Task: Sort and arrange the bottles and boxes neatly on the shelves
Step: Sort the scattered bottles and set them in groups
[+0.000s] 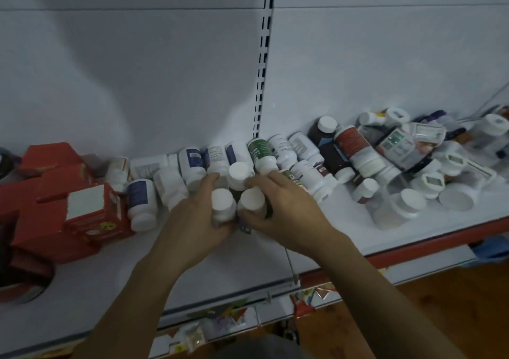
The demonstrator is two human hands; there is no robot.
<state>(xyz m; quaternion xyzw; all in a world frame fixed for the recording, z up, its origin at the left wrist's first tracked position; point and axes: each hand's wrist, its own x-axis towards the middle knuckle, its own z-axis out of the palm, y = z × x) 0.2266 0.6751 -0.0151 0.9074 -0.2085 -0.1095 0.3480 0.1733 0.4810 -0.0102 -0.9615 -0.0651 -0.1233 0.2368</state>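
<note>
Three upright white-capped bottles stand close together on the white shelf. My left hand grips the front left bottle. My right hand grips the front right bottle, with its fingers reaching past a third bottle behind. A row of white bottles lies on its side against the back panel, among them a green-labelled bottle. Red boxes are stacked at the left.
A jumbled heap of bottles and clear-lidded jars fills the right part of the shelf. A slotted upright divides the back panel. The shelf's red front edge runs lower right, with a wooden floor beyond.
</note>
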